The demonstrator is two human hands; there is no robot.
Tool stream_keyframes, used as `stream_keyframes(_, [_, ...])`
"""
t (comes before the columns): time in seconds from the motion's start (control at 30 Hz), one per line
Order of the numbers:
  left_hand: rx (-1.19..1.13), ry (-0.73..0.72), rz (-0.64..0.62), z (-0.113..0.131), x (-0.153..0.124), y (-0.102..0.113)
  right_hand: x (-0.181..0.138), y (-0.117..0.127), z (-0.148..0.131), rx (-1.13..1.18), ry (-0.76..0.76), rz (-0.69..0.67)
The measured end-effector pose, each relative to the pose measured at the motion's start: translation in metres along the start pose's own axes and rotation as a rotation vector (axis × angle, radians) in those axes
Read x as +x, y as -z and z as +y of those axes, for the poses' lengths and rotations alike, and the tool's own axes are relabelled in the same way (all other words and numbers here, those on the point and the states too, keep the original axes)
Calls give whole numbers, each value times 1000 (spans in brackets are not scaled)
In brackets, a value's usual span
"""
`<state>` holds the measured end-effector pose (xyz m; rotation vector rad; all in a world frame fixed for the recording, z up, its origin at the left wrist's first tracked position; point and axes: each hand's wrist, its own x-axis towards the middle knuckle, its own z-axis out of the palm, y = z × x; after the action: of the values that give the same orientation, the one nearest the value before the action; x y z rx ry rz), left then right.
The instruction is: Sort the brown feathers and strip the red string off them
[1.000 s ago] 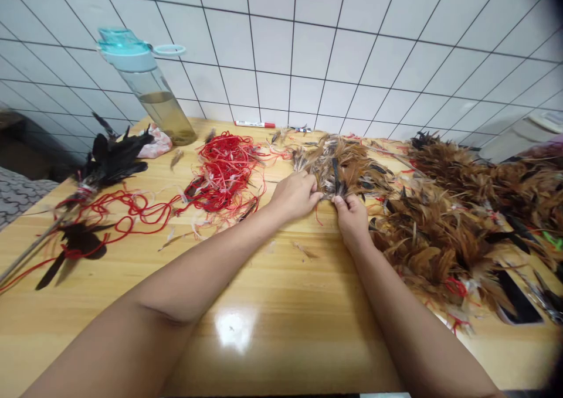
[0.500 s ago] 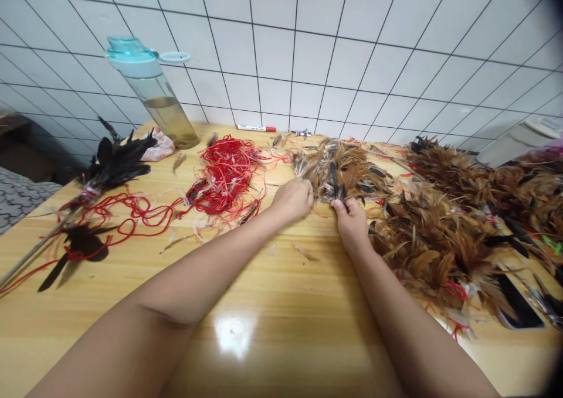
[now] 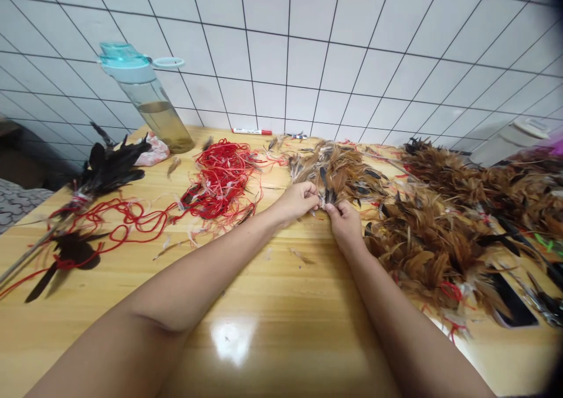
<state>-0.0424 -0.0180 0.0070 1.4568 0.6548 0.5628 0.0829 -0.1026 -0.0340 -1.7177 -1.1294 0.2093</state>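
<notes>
Dark feathers (image 3: 326,182) stand in a small bunch between my two hands, tips pointing away from me. My right hand (image 3: 346,225) is closed, with thumb and fingers pinching the bunch near its pale quill ends. At its left, my left hand (image 3: 295,203) is closed too, thumb and forefinger pinched at those same quill ends. Just behind the hands lies a loose pile of brown and grey feathers (image 3: 352,166). A tangle of red string (image 3: 224,178) sits to the left of my left hand.
At the left lie a black feather bundle on a stick (image 3: 108,169) and a dark feather piece (image 3: 77,250) tied with red string. A water bottle (image 3: 160,119) and a red-capped marker (image 3: 251,132) stand or lie near the tiled wall. Brown feather bundles (image 3: 435,234), a phone (image 3: 512,304) and scissors (image 3: 543,301) are at right.
My left hand has turned from a fist into a pinch and come against the quill ends of the bunch. My right hand still holds the feathers. The view has shifted slightly.
</notes>
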Motion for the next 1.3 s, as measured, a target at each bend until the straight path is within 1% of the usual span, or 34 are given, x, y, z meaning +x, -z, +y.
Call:
stream_keyframes(0.17, [134,-40,43,-3,0,-1,0,0,-4,16,18,-26])
stream_keyframes(0.33, [170,-125,46,-1,-2,-4,-1,1,-6,12,31,-37])
stream_keyframes(0.4, [160,-128,28,-1,-2,-4,0,1,-6,-14,20,-40])
stream_keyframes(0.47, [117,-88,6,1,-2,-4,0,1,-5,-44,9,-40])
stream_keyframes(0.6, [-67,29,-14,4,-2,-1,0,1,-3,-74,20,-43])
stream_keyframes(0.73, [-254,135,-79,7,-2,4,0,0,0,-73,37,-24])
stream_keyframes(0.83, [-347,198,-114,10,-2,9,0,0,0,-72,42,-10])
stream_keyframes(1.03, [-391,146,-187,10,-2,18,0,1,-3,-65,25,-11])
stream_keyframes(1.3, [-412,79,-89,3,2,15,0,1,-4,-87,46,-32])
